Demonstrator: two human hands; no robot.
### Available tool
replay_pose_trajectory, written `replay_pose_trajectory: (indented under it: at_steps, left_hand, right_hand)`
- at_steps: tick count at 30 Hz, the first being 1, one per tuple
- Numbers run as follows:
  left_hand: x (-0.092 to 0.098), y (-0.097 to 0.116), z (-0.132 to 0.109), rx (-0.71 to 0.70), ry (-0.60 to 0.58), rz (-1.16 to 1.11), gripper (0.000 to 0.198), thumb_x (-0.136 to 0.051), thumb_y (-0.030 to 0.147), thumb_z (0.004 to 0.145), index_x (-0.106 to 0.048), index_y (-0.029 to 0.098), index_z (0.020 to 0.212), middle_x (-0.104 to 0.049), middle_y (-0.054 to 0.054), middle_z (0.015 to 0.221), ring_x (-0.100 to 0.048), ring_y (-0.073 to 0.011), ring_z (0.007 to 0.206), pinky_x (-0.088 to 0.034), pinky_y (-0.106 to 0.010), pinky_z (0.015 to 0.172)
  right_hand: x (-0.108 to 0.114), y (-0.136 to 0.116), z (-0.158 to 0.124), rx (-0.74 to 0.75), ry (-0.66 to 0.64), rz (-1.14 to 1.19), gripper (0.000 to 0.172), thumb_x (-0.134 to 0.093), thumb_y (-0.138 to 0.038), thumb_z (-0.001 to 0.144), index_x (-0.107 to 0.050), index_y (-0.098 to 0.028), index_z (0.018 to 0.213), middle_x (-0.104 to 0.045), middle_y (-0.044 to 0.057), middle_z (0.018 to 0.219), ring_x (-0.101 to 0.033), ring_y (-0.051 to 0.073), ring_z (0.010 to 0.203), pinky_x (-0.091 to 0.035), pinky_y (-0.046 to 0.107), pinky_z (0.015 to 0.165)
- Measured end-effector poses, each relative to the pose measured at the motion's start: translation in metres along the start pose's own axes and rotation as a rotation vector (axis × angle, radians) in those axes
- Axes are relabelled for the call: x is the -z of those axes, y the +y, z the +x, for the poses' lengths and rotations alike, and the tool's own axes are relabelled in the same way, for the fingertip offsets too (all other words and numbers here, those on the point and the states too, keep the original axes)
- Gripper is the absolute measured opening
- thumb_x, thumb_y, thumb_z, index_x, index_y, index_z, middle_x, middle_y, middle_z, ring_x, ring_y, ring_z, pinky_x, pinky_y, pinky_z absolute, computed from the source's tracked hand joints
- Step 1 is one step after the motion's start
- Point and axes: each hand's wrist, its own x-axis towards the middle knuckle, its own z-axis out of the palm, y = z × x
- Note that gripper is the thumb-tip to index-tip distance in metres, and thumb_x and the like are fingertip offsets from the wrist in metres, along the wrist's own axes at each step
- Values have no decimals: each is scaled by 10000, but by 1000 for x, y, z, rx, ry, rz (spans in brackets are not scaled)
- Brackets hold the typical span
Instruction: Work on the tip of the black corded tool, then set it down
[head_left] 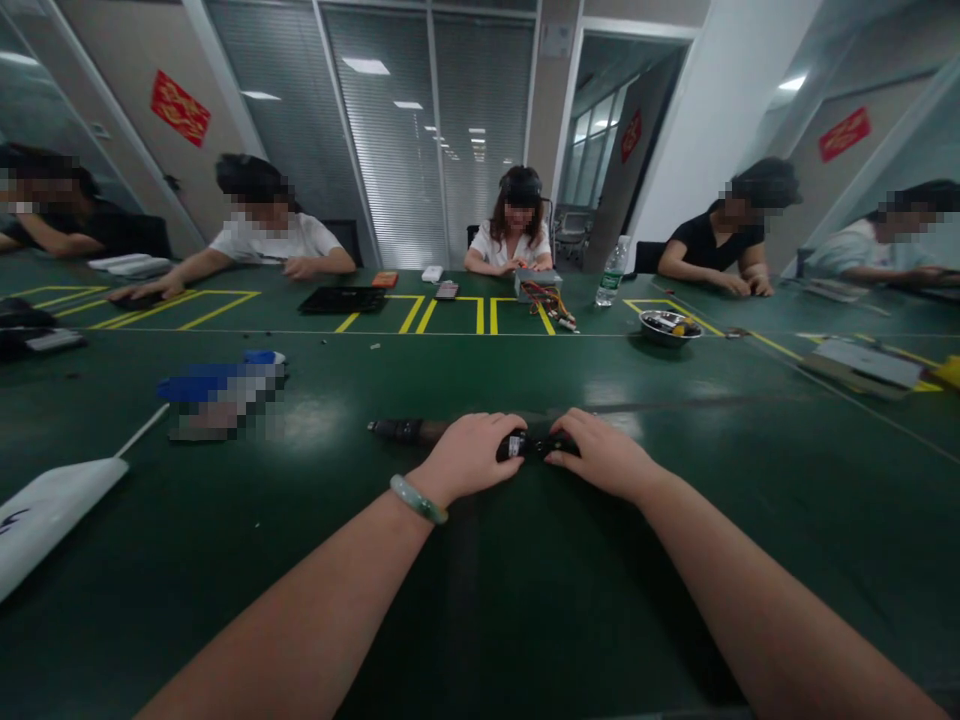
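Observation:
A black electric screwdriver (394, 430) lies across the middle of the green table, its metal tip toward the left. My left hand (480, 450), with a jade-coloured bangle at the wrist, is wrapped over its body from above. A rounded black end with a small white label shows between thumb and fingers. Just to the right, my right hand (596, 450) pinches a short black piece (562, 446), perhaps a cable plug, close against that end. Whether the two pieces are joined is too dark to tell. My fingers hide most of the screwdriver's body.
A white object (60, 515) with a cord lies at the left. Beyond it is a blurred blue-and-white item (225, 390). Farther back stand a metal bowl of small parts (670, 330), a water bottle (613, 272) and a grey box with coloured wires (536, 285). Several people sit opposite.

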Motion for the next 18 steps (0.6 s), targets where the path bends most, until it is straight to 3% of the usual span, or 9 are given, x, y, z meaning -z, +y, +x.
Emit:
replay_pose_trajectory:
  at_steps: [5,8,10,12,15,18]
  left_hand:
    - [-1,6,2,31,-11,23,354,-579,356,800,-539,236,1131,-620,-37,1064,-581,-231,954,-438,-392,880]
    - [-1,9,4,44,-11,28,342,-577,357,793,-543,232,1110,-619,-39,1042,-578,-228,946,-433,-391,881]
    - [-1,11,4,58,-17,37,331,-571,355,794,-544,234,1101,-619,-36,1016,-580,-220,927,-433,-382,871]
    - [0,12,4,83,-28,55,322,-571,359,793,-547,237,1090,-622,-32,981,-585,-212,901,-438,-368,849]
    - [2,13,0,108,-41,83,312,-573,370,794,-551,240,1077,-622,-27,950,-588,-204,874,-444,-348,818]
    - [2,14,-3,110,-43,103,298,-575,364,803,-552,241,1074,-619,-24,950,-586,-198,861,-446,-342,800]
  right_hand:
    - [14,-16,-14,-32,53,-76,482,-551,-523,830,-515,-241,1218,-543,78,1128,-557,244,969,-441,387,843]
    - [24,-7,-21,-202,78,-159,529,-492,-590,833,-542,-196,1183,-570,116,1106,-566,277,953,-445,414,806]
    - [31,6,-27,-377,-38,-195,592,-482,-671,790,-603,-156,1057,-613,139,987,-587,293,881,-451,417,744]
    - [39,18,-32,-465,-264,-134,646,-505,-739,720,-635,-154,960,-638,121,862,-605,275,791,-450,382,678]
    - [48,25,-37,-400,-539,67,631,-595,-715,653,-644,-189,998,-656,61,824,-612,207,698,-425,295,600]
    - [52,21,-37,-312,-564,118,419,-631,-530,720,-662,-222,1003,-665,19,810,-603,158,663,-384,251,563]
